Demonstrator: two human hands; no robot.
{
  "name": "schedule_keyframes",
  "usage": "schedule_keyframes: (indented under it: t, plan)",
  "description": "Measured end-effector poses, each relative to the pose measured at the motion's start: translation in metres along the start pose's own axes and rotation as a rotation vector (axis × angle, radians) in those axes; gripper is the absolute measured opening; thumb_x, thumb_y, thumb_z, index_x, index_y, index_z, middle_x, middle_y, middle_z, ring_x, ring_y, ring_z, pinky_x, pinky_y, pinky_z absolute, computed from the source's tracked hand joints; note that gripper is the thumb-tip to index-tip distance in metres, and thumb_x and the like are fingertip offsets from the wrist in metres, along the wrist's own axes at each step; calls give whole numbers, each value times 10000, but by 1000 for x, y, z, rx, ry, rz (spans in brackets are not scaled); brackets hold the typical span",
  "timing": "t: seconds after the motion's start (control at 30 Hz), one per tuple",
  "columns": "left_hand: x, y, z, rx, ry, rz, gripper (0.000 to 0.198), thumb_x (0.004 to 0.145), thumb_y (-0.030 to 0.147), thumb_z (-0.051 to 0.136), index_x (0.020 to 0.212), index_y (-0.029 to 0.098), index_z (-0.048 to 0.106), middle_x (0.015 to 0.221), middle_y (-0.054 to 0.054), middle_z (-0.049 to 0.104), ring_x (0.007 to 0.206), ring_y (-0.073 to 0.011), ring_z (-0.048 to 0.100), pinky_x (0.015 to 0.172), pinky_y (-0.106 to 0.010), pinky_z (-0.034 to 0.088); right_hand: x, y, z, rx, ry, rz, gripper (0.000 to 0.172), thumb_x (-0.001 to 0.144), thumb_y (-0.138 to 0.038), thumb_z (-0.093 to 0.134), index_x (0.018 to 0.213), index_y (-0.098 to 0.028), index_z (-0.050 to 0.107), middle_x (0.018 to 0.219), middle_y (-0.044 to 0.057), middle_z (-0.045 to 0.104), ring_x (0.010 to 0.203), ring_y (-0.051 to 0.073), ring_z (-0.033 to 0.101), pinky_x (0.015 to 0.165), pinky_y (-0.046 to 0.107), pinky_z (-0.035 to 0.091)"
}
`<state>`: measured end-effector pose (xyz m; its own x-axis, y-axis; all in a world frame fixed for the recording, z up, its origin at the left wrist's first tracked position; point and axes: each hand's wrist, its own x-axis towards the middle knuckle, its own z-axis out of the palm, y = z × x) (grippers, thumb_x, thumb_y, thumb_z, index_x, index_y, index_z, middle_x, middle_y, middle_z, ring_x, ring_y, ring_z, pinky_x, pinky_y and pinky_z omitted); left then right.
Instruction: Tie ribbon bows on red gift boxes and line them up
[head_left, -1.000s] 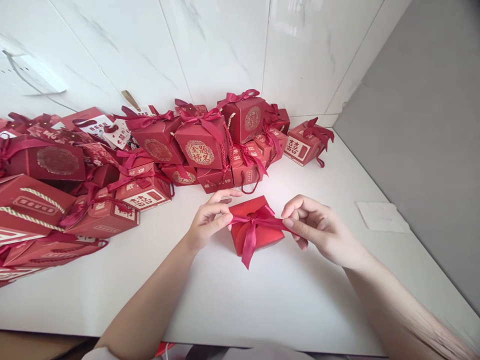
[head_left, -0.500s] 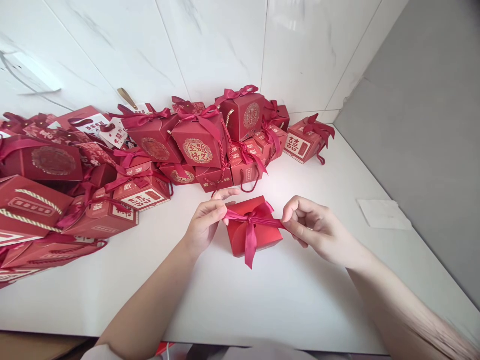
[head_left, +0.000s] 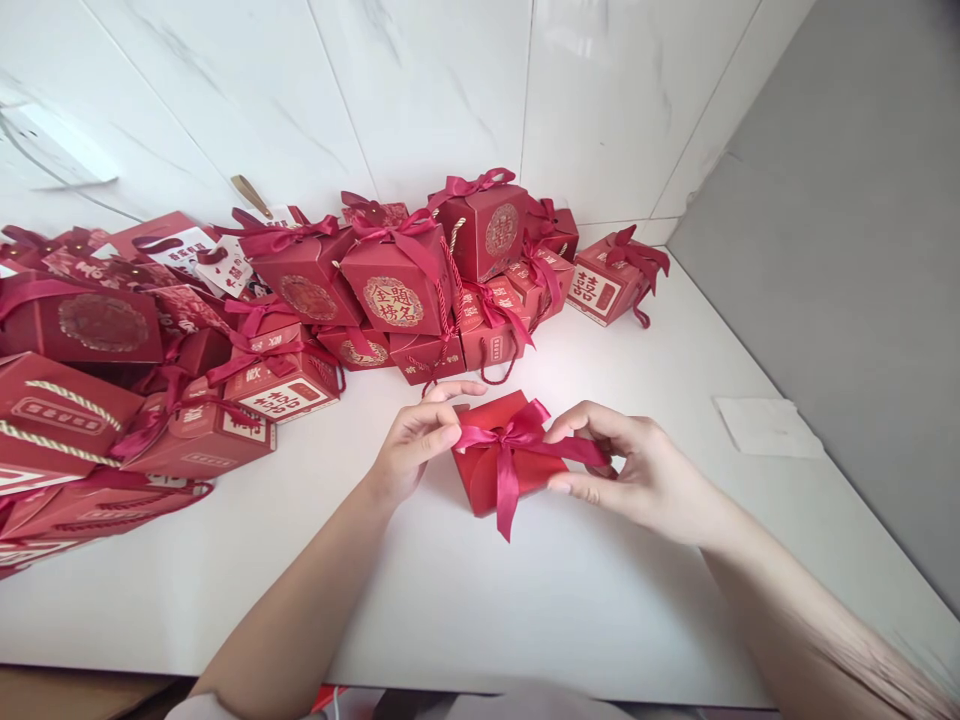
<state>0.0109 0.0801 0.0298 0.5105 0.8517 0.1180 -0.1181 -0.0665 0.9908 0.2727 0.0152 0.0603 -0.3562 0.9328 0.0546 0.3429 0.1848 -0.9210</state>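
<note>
A small red gift box (head_left: 480,482) sits on the white table in front of me, with a crimson ribbon (head_left: 517,437) tied in a bow on its top. My left hand (head_left: 415,445) pinches the bow's left loop between thumb and fingertips. On the other side, my right hand (head_left: 630,465) is open, thumb and index finger apart around the box's right corner. A ribbon end reaches into the gap between those fingers, and part of it is hidden by the hand. One tail hangs over the box's near side.
Several red gift boxes with ribbons (head_left: 397,285) are piled along the tiled wall, more of them at the left (head_left: 75,410). A single box (head_left: 611,280) stands at the back right. A white paper (head_left: 769,427) lies near the grey wall on the right.
My right fingers have let go of the ribbon's right part, spread apart and moved in towards the box. The bow has loosened from its stretched line. My left hand keeps its pinch.
</note>
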Motion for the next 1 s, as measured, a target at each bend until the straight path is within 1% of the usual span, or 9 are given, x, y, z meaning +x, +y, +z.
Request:
schedule_keyframes:
  t: [0.07, 0.17, 0.3, 0.47, 0.53, 0.63, 0.77, 0.87, 1.0]
  plan:
    - [0, -1, 0, -2, -9, -7, 326, 840, 395, 677, 616, 166, 617, 1276, -117, 585, 1328, -332, 444, 1029, -422, 413, -1, -2, 2, -89, 16, -61, 288, 862, -433, 724, 1047, -245, 609, 863, 12, 680, 588, 117, 507, 544, 256, 426]
    - [-1, -3, -1, 6, -7, -20, 345, 845, 403, 664, 607, 159, 611, 1297, -125, 579, 1328, -346, 437, 992, -418, 429, -3, -1, 5, -233, 72, -163, 206, 943, -343, 631, 1125, -247, 634, 955, 51, 704, 642, 137, 586, 585, 271, 480]
    - [0, -3, -1, -17, 8, -25, 376, 842, 425, 657, 581, 159, 605, 1293, -118, 586, 1304, -348, 461, 1016, -434, 419, -3, 3, 7, -291, 120, -244, 180, 986, -253, 550, 1111, -236, 678, 901, 60, 675, 696, 153, 620, 633, 291, 528]
    - [1, -3, -1, -66, 22, -22, 360, 859, 397, 639, 579, 171, 646, 1287, -97, 609, 1333, -343, 446, 1090, -452, 382, -4, 6, 7, -288, 210, -322, 339, 961, -165, 573, 1281, -268, 624, 1036, 76, 644, 879, 184, 656, 762, 329, 569]
    - [0, -3, -1, -95, 16, -12, 343, 880, 375, 617, 604, 183, 687, 1292, -87, 614, 1344, -331, 442, 1099, -447, 382, -4, 6, 8, -297, 246, -354, 380, 965, -117, 544, 1305, -274, 610, 1032, 75, 635, 892, 179, 658, 769, 324, 572]
    - [0, -4, 0, -156, 6, -2, 318, 906, 355, 589, 673, 216, 753, 1297, -68, 622, 1352, -310, 450, 1099, -444, 403, -3, 6, 9, -339, 283, -381, 313, 972, -127, 546, 1232, -263, 653, 960, 67, 635, 837, 169, 655, 713, 304, 578]
    - [0, -2, 3, -195, 18, -30, 279, 899, 394, 603, 754, 259, 799, 1282, -57, 633, 1335, -314, 481, 1103, -474, 423, -2, 4, 9, -383, 311, -348, 178, 976, -182, 561, 1067, -245, 700, 898, 67, 631, 798, 178, 640, 672, 313, 569]
    - [0, -2, 4, -198, 38, -46, 277, 881, 435, 622, 779, 263, 813, 1271, -67, 637, 1330, -329, 487, 1109, -488, 427, -2, 3, 9, -349, 332, -313, 132, 969, -189, 571, 987, -225, 697, 892, 69, 612, 782, 175, 623, 657, 314, 548]
    - [1, -3, 4, -214, 38, -49, 267, 898, 414, 613, 848, 256, 822, 1284, -75, 628, 1305, -311, 506, 1068, -439, 460, -1, 2, 10, -253, 304, -233, 115, 966, -210, 581, 948, -222, 693, 888, 65, 614, 772, 175, 616, 637, 309, 526]
